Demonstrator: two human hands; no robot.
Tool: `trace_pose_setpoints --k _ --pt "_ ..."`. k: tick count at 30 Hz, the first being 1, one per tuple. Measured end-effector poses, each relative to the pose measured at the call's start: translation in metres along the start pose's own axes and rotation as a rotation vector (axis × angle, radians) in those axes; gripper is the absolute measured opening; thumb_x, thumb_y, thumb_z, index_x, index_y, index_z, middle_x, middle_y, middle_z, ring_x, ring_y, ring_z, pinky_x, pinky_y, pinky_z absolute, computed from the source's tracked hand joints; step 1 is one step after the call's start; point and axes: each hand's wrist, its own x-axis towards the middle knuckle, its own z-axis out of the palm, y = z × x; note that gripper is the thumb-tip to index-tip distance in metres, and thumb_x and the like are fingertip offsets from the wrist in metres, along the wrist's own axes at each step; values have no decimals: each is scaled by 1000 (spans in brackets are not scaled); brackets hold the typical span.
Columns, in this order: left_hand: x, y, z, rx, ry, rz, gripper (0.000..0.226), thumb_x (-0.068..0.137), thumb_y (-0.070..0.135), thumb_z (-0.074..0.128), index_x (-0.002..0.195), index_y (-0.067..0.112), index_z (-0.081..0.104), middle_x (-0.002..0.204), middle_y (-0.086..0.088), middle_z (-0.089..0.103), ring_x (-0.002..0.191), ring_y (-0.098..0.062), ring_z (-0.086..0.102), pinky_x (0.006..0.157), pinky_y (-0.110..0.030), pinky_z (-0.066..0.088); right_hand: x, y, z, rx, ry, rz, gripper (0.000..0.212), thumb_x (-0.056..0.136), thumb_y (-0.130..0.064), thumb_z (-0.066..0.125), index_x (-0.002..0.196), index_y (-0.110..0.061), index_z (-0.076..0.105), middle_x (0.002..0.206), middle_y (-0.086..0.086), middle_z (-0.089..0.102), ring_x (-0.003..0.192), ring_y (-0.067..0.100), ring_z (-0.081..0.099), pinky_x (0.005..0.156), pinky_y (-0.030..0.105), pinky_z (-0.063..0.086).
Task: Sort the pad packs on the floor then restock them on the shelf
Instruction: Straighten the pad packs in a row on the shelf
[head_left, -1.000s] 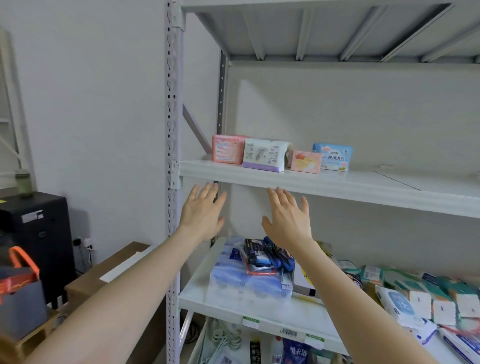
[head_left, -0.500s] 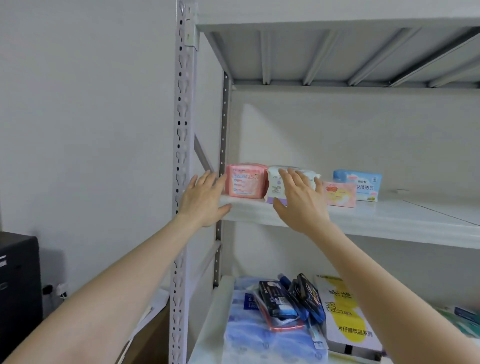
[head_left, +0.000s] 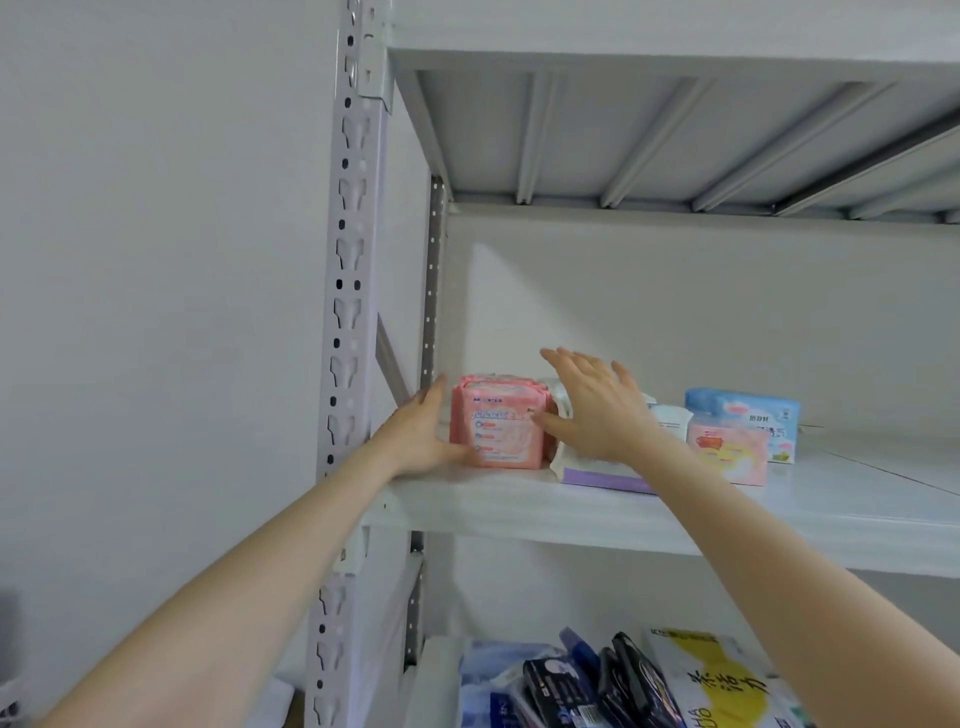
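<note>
Both hands up at the shelf (head_left: 519, 506), working the row of pad packs standing near its front lip. Left hand (head_left: 421, 439) flat and spread against the outer side of the pink pad pack (head_left: 496, 428), just inside the grey upright post (head_left: 353, 312), apparently to stop the pack sliding toward the open end. Right hand (head_left: 592, 410) spread too, thumb touching the pink pack's other side, palm and fingers draped over the white-and-purple pack (head_left: 597, 467) beside it; likely squeezing the two together to square the row. Further from the post, a small peach pack (head_left: 727, 452) in front of a blue pack (head_left: 748, 415), both upright, untouched. Nothing pinched or lifted. Judged from this: tidying stage of restocking, packs grouped at the post end to leave the rest of the shelf free.
</note>
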Motion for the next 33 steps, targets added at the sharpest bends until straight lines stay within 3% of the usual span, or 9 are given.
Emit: trace_pose_setpoints --k 3,5,8,10,14,18,23,28,33 --pt "16 -9 8 -229 -102 -39 140 57 53 88 154 23 -8 160 4 20 146 -14 22 119 -35 23 22 7 2 12 -117 -15 86 85 -63 52 152 -28 13 159 0 24 145 21 23 116 52 16" --pt "28 -13 12 -292 -131 -38 136 57 46 91 154 24 -2 153 12 32 142 -7 29 113 -26 27 35 12 5 21 -188 -9 90 82 -68 52 152 -29 12 157 -1 27 143 22 26 115 50 20" --pt "41 -15 17 -346 -191 17 103 63 31 90 142 29 24 121 27 53 104 21 53 80 0 39 51 18 10 37 -308 10 93 79 -70 55 152 -30 13 155 -1 32 140 24 33 113 47 25" --pt "49 -17 20 -388 -225 28 91 65 23 90 131 36 29 109 28 56 85 26 55 66 3 41 60 20 14 97 -396 34 95 77 -68 60 152 -32 14 154 -2 35 138 24 36 112 45 28" --pt "55 -21 26 -413 -270 31 86 66 26 89 128 43 32 114 25 59 91 20 58 69 -1 45 72 17 20 215 -535 51 90 77 -61 66 149 -33 21 145 -4 46 127 20 46 105 37 37" --pt "57 -22 30 -420 -293 21 84 66 27 89 129 43 35 117 23 62 98 13 60 75 -6 48 76 16 22 202 -563 10 81 83 -57 63 149 -29 25 147 -4 42 130 19 43 108 36 34" --pt "59 -21 31 -414 -296 2 74 66 27 89 113 52 39 103 28 64 88 18 60 66 -1 46 78 17 22 182 -576 -4 78 86 -56 59 149 -27 25 150 -3 39 133 20 40 108 36 32" --pt "57 -18 32 -448 -299 -2 74 65 27 90 117 49 41 109 23 65 91 13 62 69 -5 49 75 14 21 170 -553 -6 74 86 -54 60 148 -27 29 147 -2 42 130 21 43 105 35 34" --pt "50 -13 30 -463 -240 -4 65 66 22 89 104 50 45 100 29 63 83 23 58 63 1 43 70 13 19 156 -411 -6 76 82 -58 61 146 -27 32 142 1 49 125 24 49 105 43 39"
